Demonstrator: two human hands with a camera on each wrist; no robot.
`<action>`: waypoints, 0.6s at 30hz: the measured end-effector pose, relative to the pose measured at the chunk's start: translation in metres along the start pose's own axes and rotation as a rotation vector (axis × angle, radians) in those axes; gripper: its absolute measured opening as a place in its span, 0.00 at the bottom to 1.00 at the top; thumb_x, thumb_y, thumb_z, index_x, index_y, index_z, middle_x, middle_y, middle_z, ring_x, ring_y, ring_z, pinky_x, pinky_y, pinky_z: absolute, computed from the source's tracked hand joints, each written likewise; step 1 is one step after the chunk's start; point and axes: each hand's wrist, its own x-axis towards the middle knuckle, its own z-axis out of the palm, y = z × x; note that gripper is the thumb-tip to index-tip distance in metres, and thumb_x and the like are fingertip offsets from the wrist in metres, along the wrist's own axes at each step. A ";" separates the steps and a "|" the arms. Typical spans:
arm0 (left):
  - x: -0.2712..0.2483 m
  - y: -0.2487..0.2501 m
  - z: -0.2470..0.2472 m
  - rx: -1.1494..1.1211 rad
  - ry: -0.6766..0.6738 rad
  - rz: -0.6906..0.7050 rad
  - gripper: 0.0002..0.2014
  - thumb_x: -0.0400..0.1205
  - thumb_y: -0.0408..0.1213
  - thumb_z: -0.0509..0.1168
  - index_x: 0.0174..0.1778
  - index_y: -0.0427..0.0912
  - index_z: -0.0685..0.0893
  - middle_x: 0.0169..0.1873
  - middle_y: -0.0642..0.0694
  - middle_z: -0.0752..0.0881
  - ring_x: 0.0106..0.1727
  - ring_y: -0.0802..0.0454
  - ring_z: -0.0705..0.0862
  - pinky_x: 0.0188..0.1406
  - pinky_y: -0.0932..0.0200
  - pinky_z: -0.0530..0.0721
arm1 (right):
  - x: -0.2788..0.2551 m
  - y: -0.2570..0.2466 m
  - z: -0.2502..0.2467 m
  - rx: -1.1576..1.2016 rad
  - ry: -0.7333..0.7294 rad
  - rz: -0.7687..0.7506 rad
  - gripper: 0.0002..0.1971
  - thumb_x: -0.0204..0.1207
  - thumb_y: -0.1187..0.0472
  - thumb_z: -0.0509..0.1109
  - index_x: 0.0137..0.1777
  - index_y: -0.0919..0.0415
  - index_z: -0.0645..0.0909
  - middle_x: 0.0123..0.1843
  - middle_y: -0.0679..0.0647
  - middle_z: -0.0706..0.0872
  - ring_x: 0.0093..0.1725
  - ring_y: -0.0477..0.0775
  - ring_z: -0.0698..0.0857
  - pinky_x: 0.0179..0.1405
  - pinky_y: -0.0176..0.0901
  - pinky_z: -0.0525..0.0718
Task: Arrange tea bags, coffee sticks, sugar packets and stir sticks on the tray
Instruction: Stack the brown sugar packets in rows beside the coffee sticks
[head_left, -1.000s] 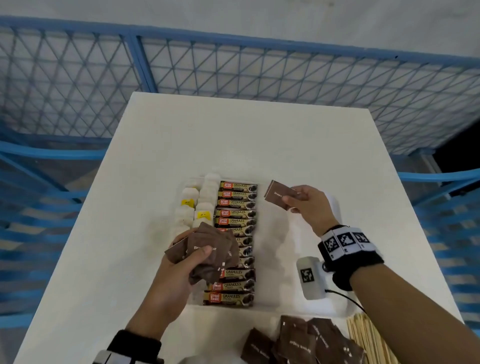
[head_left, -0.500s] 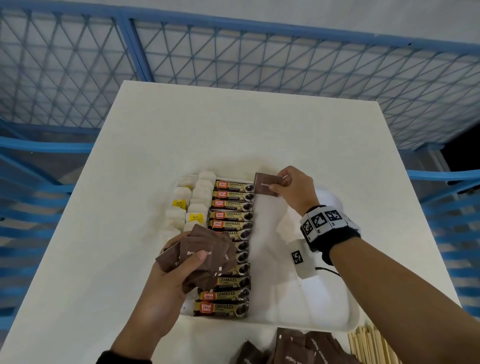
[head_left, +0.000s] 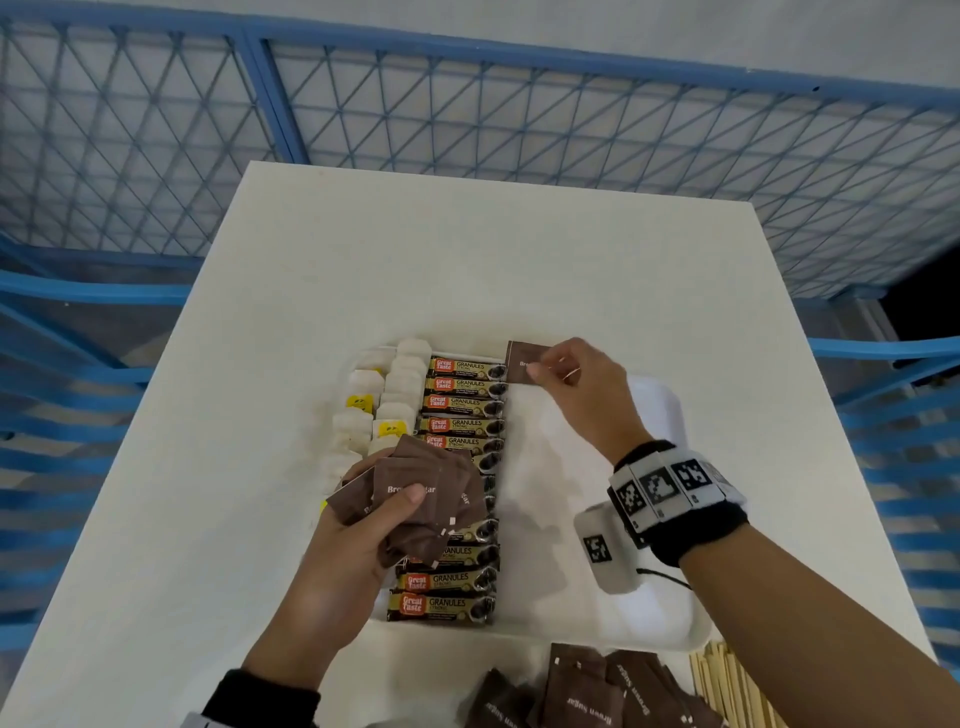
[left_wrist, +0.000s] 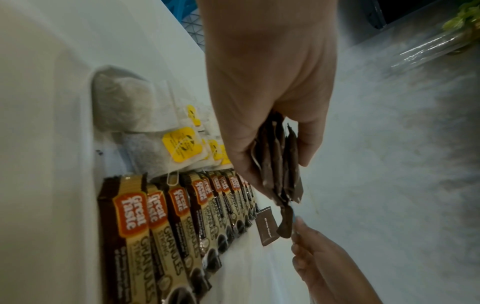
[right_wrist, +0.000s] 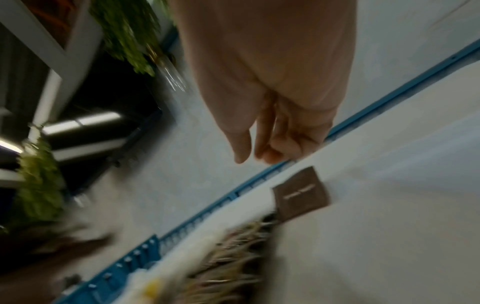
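The right hand (head_left: 574, 382) has come down from mid-air to the tray's far end, at about 12 o'clock. It has laid one brown sugar packet (head_left: 521, 362) flat there, just right of the topmost coffee stick (head_left: 466, 367). Its thumb and fingers sit loosely curled at the packet's right edge; the blurred wrist view suggests they have let go, but I cannot tell for sure. This looks like the first packet of a sugar column. The left hand (head_left: 358, 525) hovers at 8 o'clock over the tea bags (head_left: 400, 387), gripping a fanned bunch of sugar packets (head_left: 426, 499). On the white tray (head_left: 670, 618) the tea bags fill the left. More packets and stir sticks (head_left: 727, 691) wait at 5 o'clock.
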 end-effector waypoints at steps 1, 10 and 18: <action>0.001 -0.001 0.001 0.003 0.003 -0.004 0.35 0.48 0.49 0.85 0.51 0.42 0.88 0.47 0.39 0.90 0.48 0.45 0.90 0.34 0.61 0.87 | -0.010 -0.007 -0.001 0.034 -0.083 -0.003 0.08 0.76 0.54 0.71 0.47 0.57 0.80 0.37 0.44 0.81 0.35 0.38 0.78 0.34 0.20 0.76; -0.004 0.002 0.013 0.032 -0.010 -0.003 0.14 0.70 0.29 0.68 0.51 0.42 0.86 0.40 0.41 0.90 0.41 0.48 0.90 0.28 0.59 0.86 | -0.068 -0.035 0.008 0.389 -0.598 0.104 0.09 0.71 0.59 0.76 0.47 0.63 0.82 0.37 0.50 0.84 0.33 0.43 0.80 0.28 0.30 0.80; -0.007 -0.001 0.017 0.028 -0.104 -0.031 0.32 0.49 0.49 0.86 0.49 0.46 0.89 0.45 0.38 0.90 0.45 0.43 0.90 0.33 0.56 0.87 | -0.078 -0.040 0.014 0.543 -0.615 0.096 0.04 0.73 0.67 0.73 0.42 0.58 0.81 0.36 0.49 0.85 0.34 0.42 0.84 0.32 0.32 0.84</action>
